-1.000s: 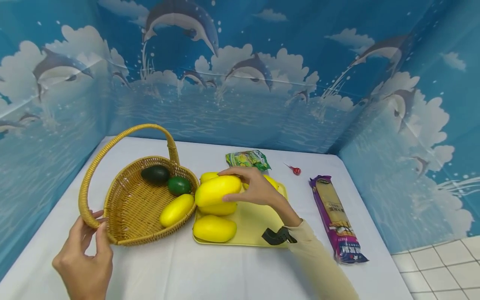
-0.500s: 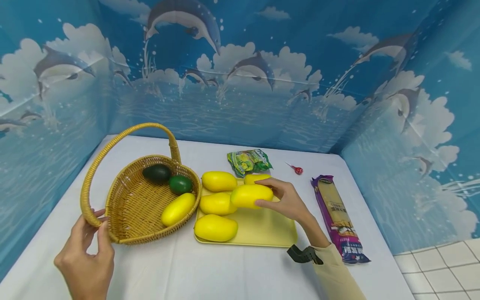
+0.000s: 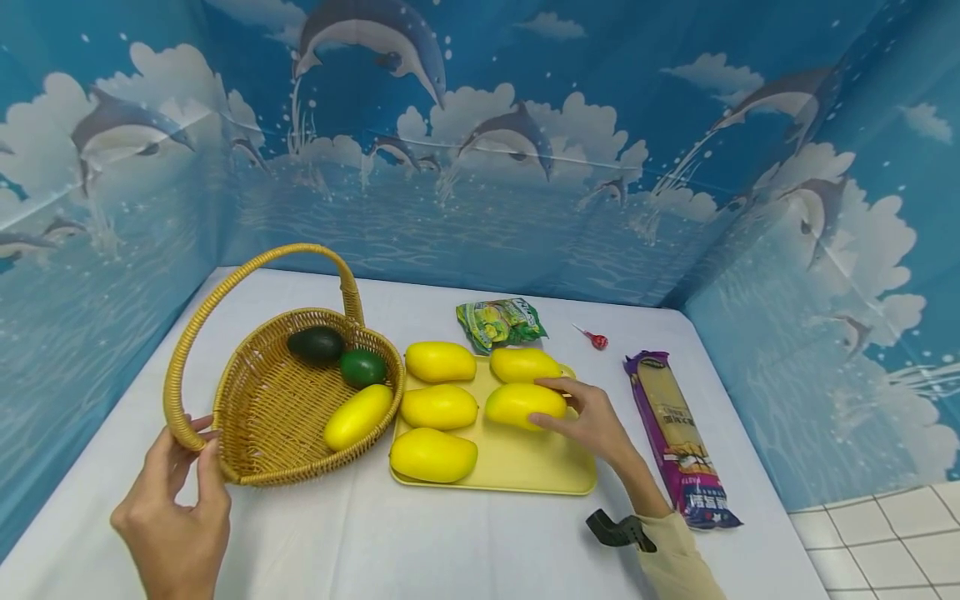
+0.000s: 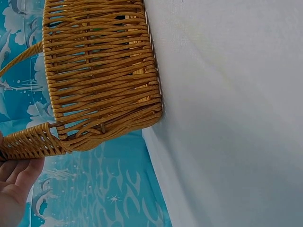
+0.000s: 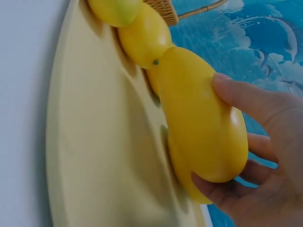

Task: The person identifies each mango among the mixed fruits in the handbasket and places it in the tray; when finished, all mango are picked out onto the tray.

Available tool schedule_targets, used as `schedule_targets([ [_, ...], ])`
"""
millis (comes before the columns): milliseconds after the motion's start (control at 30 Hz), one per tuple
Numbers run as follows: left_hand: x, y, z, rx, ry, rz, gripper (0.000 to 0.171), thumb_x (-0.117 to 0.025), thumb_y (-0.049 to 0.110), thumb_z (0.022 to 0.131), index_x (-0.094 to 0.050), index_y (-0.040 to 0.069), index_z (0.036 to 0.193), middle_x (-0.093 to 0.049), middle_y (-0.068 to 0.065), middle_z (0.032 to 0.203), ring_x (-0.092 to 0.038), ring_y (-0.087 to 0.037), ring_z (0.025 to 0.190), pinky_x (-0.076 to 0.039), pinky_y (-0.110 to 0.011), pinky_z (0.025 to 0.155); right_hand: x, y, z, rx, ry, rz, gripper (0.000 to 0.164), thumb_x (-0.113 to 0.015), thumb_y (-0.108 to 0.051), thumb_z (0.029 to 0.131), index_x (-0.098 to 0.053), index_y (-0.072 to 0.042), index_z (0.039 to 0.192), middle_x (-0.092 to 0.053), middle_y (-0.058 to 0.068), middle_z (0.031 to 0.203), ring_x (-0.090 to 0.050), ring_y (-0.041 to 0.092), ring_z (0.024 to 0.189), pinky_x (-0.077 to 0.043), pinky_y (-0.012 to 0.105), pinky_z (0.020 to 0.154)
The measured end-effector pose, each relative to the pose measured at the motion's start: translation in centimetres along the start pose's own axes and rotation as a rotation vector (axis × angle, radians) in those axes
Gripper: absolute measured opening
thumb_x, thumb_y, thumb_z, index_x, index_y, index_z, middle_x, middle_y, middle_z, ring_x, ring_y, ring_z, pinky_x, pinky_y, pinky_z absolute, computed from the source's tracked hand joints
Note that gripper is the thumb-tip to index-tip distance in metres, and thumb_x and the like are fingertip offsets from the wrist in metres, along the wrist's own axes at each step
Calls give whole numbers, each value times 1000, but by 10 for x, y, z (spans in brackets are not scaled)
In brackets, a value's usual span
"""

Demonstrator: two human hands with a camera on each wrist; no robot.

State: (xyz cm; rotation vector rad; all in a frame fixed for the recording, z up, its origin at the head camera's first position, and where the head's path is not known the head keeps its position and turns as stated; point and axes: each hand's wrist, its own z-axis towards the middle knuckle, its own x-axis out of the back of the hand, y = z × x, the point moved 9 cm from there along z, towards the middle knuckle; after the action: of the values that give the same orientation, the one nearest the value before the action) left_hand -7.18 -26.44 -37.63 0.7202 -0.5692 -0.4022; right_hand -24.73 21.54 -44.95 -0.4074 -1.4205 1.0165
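Observation:
My right hand point(image 3: 594, 422) grips a yellow mango point(image 3: 523, 406) from its right end, above the right half of the pale yellow tray point(image 3: 517, 468). In the right wrist view, thumb and fingers wrap the end of this mango point(image 5: 203, 118); whether it touches the tray I cannot tell. Another mango point(image 3: 525, 365) lies just behind it. Along the tray's left side sits a column of three mangoes point(image 3: 438, 408). At the left, my left hand point(image 3: 174, 521) pinches the foot of the handle point(image 3: 177, 367) of a wicker basket point(image 3: 281, 421).
Inside the basket are a dark avocado point(image 3: 316, 345), a green one point(image 3: 363, 367) and a mango point(image 3: 358, 417). Behind the tray lie a green snack bag point(image 3: 501, 323) and a red lollipop point(image 3: 597, 341). A purple pasta pack point(image 3: 678, 437) lies to the right.
My right hand has carried the mango rightward and down, from over the left column to the tray's right half. The left hand keeps its hold on the basket handle.

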Motion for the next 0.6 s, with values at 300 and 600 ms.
schedule_targets([
  [300, -2, -1, -1, -17, -19, 6, 39, -69, -1, 101, -65, -11, 138, -74, -26, 127, -61, 17, 117, -51, -10, 104, -6, 10, 0, -12, 30, -12, 53, -92, -13, 88, -72, -3, 136, -72, 14, 131, -66, 32, 117, -64, 41, 100],
  [600, -1, 2, 0, -32, -11, 5, 38, -69, 0, 101, -65, -12, 137, -75, -27, 126, -61, 17, 116, -51, -9, 103, -8, 17, -1, -45, 38, -15, 54, -91, -15, 89, -71, -3, 138, -71, 15, 133, -65, 34, 121, -61, 52, 105],
])
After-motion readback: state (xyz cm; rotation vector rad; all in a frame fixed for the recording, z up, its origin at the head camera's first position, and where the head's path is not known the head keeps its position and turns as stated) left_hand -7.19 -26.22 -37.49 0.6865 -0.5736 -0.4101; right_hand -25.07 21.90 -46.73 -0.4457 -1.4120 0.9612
